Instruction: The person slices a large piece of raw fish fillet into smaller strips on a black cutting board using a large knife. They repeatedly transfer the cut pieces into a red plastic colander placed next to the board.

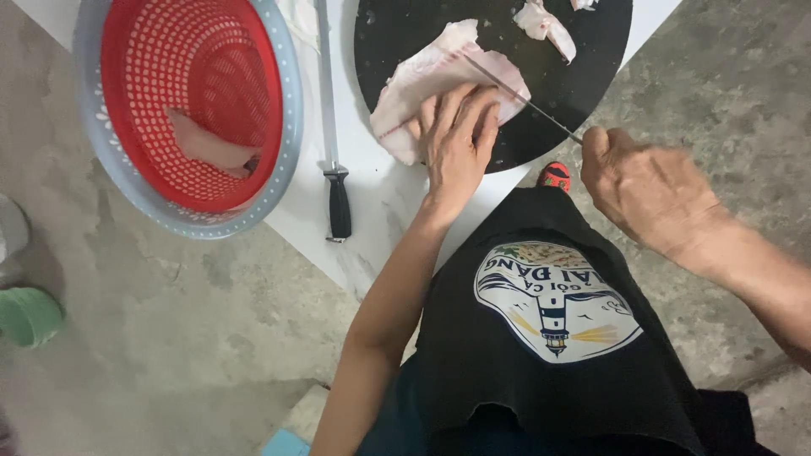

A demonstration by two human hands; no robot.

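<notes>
Concrete floor, grey and stained, runs under a white marble-look bench (384, 198). Nearest the camera: black apron with a round printed emblem, a green cup (29, 315) off to the floor side.

Right hand (646, 190) closed round a knife handle, fingers wrapped tight and hiding it; thin blade of the knife (519, 95) runs up and lies flat across the fish fillet (431, 80). Left hand (458, 135) presses down on the fillet's near end, fingers together and flat, steadying it.

Fillet sits on a round black cutting board (583, 80); the cut looks under way, blade partly across the flesh, most of the piece unseparated. Farther back on the board, smaller pale pieces (545, 24), seemingly trimmed already.

Left of the board, a sharpening steel (331, 127) with black grip, lying untouched. Beyond it, a red perforated basket (194, 101) nested in a grey-blue basin, holding one pale piece (211, 148), so some output is done and the basket is mostly unfilled.
</notes>
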